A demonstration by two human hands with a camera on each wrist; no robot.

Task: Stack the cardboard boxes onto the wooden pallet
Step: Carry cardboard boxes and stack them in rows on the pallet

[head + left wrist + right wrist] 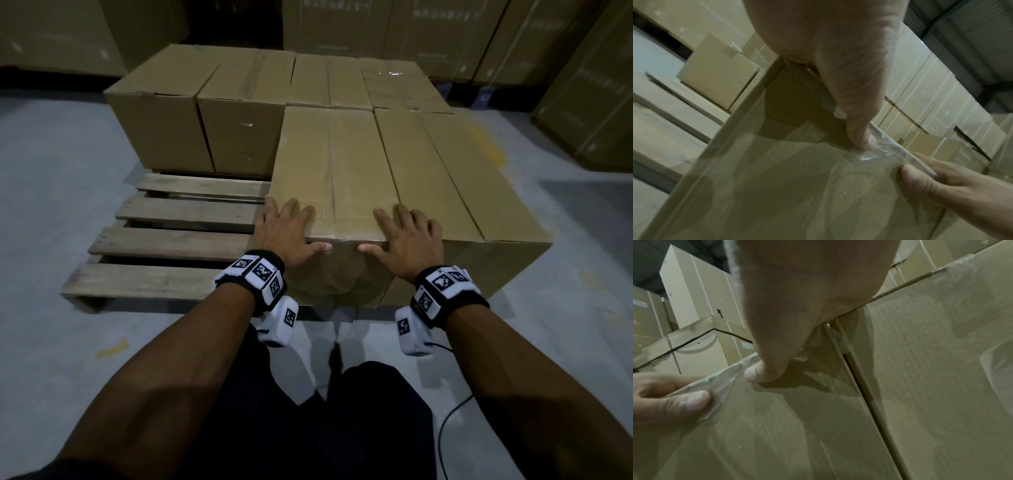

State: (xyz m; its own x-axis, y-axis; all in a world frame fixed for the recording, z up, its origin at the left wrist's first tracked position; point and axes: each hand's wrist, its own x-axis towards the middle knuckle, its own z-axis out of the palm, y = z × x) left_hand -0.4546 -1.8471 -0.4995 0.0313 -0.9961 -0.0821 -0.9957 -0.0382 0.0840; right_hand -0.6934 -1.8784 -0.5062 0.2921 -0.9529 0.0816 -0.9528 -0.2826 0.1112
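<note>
A wooden pallet (178, 240) lies on the grey floor with its near-left slats bare. Several brown cardboard boxes stand on it. My left hand (291, 228) and right hand (404, 236) lie flat on the near edge of the front middle box (335, 164), fingers spread on its top. Both thumbs press its front face just under the taped edge. The left wrist view shows my left hand (838, 65) with its thumb on that face (777, 186). In the right wrist view, my right hand (797, 296) sits near the seam to the neighbouring box (941, 369).
Two boxes (161, 113) (243, 113) fill the pallet's back left, others the back right, and one (455, 178) stands right of the box I touch. Tall stacks of cartons (582, 85) line the back and right. A black cable (448, 421) trails by my right leg.
</note>
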